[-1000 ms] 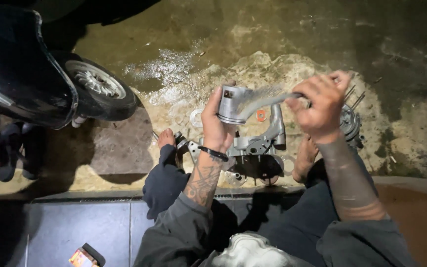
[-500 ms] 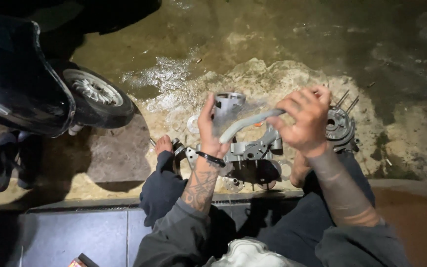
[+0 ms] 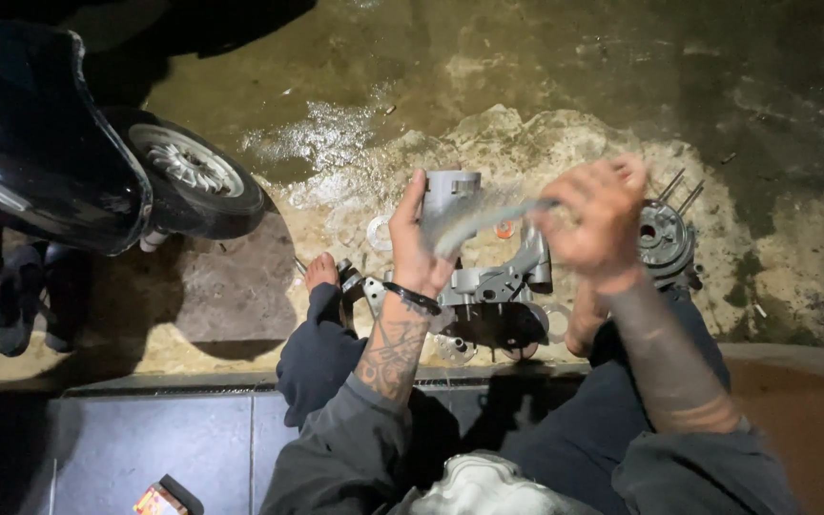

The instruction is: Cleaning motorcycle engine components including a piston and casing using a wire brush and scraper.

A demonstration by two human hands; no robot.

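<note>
The left hand (image 3: 419, 250) grips a grey cast-metal cylinder part (image 3: 451, 191), upright, top pointing far. The right hand (image 3: 595, 221) closes around a blurred grey strip (image 3: 488, 221) running left-right, above the grey metal engine casing (image 3: 493, 291).

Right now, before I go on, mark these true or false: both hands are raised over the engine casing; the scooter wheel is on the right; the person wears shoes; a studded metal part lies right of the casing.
1. Both hands, left hand and right hand, are raised over the grey engine casing: true.
2. The scooter wheel is on the right: false, it is at the left.
3. The person wears shoes: false, the foot is bare.
4. A studded metal part lies right of the casing: true.
</note>
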